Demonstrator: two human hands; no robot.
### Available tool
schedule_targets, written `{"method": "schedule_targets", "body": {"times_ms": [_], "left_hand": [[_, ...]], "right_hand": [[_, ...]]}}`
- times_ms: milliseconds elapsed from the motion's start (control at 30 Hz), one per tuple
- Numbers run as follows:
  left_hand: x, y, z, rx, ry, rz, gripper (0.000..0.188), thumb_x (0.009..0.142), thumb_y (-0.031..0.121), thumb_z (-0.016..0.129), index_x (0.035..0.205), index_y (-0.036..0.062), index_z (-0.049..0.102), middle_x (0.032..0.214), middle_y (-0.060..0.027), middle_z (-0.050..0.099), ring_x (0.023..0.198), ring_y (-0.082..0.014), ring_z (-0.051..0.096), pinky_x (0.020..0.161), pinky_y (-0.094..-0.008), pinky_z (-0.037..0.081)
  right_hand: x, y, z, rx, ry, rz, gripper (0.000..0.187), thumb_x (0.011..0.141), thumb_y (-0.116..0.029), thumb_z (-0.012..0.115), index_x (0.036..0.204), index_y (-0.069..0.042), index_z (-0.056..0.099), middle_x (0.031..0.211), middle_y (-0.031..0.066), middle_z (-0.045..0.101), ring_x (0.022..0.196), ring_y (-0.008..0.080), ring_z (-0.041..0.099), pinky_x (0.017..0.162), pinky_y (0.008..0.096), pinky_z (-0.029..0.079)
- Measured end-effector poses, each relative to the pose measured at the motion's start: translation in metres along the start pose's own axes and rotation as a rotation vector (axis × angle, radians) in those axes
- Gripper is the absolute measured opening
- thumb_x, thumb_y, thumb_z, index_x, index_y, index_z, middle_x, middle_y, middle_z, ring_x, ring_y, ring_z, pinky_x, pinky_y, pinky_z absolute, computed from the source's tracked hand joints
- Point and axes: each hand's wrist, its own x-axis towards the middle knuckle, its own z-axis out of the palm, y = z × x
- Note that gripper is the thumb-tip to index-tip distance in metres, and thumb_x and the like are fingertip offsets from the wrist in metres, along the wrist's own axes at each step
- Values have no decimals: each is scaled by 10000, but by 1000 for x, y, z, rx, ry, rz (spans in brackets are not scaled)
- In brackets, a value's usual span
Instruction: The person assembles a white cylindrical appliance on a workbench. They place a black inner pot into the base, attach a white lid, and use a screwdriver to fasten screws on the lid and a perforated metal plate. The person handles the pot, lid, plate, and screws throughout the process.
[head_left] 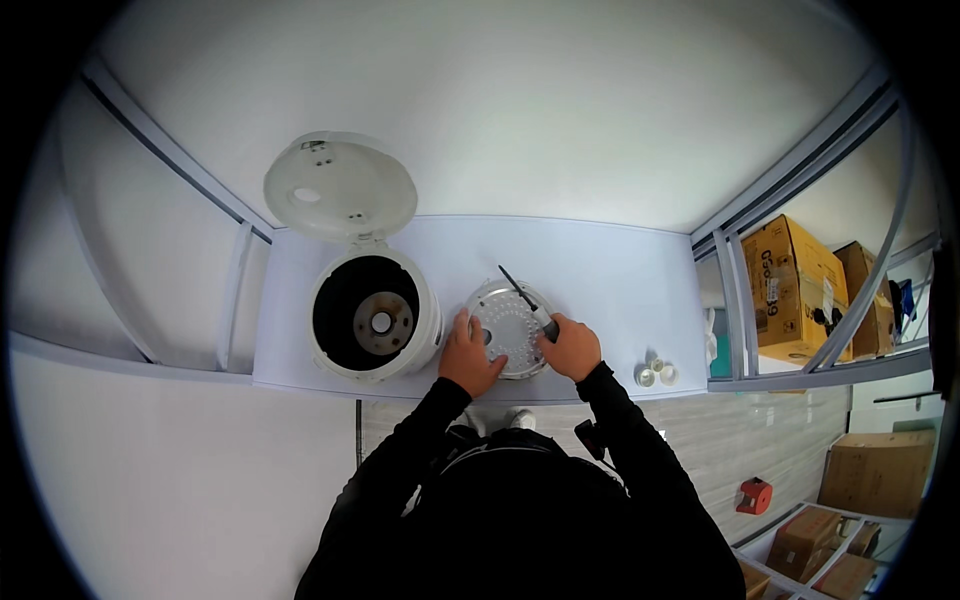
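Note:
A round, shiny disc [512,328] dotted with small holes, apparently a metal inner lid, lies on the white table in front of me. My left hand [468,356] rests on its left side, thumb and fingers apart. Closed around the grey-and-white handle of a screwdriver [520,292] is my right hand [572,347], at the disc's right edge. The long dark shaft points up and left across the disc, its tip past the far rim. Left of the disc stands a white rice cooker [428,318], its lid [345,190] raised and the heating plate [383,322] showing inside.
Several small round containers [645,377] sit near the table's front right corner. Metal frame posts [727,300] border the table at both ends. Cardboard boxes [790,290] stand beyond the right one. A red object [754,496] lies on the floor behind right.

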Motion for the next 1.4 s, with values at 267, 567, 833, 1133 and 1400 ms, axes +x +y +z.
{"method": "schedule_targets", "body": {"times_ms": [267, 567, 833, 1133, 1400], "left_hand": [[-4, -3, 5, -50, 68, 9, 910, 841, 418, 770, 1478, -113, 394, 1600, -317, 265, 1457, -473, 346, 1175, -481, 354], [2, 24, 0, -184, 251, 194, 424, 766, 203, 804, 1143, 50, 688, 1409, -229, 505, 1411, -456, 412, 1132, -527, 385], [11, 57, 19, -100, 152, 367, 127, 765, 152, 770, 892, 159, 774, 1071, -10, 635, 1137, -253, 565, 967, -443, 412], [16, 67, 21, -87, 140, 299, 118, 827, 150, 745, 944, 155, 758, 996, -8, 661, 1075, -242, 602, 920, -434, 406], [25, 81, 3, -1144, 286, -79, 120, 971, 71, 642, 1069, 13, 679, 953, -61, 706, 970, -192, 696, 847, -325, 545]], "right_hand": [[-2, 14, 0, 93, 43, -24, 425, 829, -313, 740, 1130, -16, 696, 999, 204, 718, 926, 408, 686, 813, 498, 551], [-11, 23, -14, 117, 284, -99, 360, 842, -264, 756, 1093, -15, 688, 992, 170, 683, 888, 392, 676, 756, 466, 547], [-26, 28, -43, 209, 180, -101, 310, 857, -271, 761, 1052, -43, 681, 926, 165, 688, 829, 397, 674, 710, 463, 537], [-38, 48, -67, 267, 114, -102, 292, 859, -275, 768, 1029, -54, 681, 756, 145, 662, 718, 385, 669, 655, 450, 526], [-56, 44, -108, 350, -70, -309, 409, 877, -302, 789, 1198, -90, 650, 670, 89, 608, 589, 278, 608, 601, 379, 493]]}}
